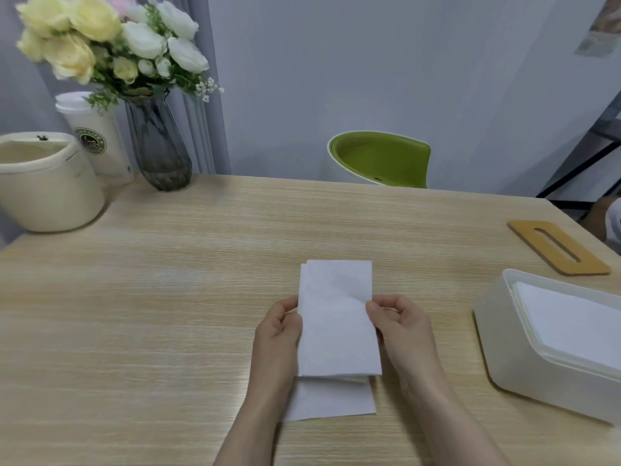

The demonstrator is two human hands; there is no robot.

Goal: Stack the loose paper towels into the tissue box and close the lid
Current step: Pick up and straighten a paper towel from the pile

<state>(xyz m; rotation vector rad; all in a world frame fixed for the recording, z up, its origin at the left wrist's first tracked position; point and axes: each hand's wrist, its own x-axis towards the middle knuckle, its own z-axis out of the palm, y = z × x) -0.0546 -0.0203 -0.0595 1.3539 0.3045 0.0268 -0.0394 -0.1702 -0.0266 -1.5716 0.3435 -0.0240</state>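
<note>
Midway, seemingly: both hands, left (280, 326) and right (398, 319), pinch a folded towel (337, 327) above the worktop (168, 297); the box (524, 361) already holds towels; its lid (559, 247) lies beside it, off.

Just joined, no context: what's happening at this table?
A person holds a folded white paper towel over the light wooden table, left hand and right hand pinching its side edges. The open white plastic tissue box at right already holds towels. Its wooden slotted lid lies off, behind the box.
</note>
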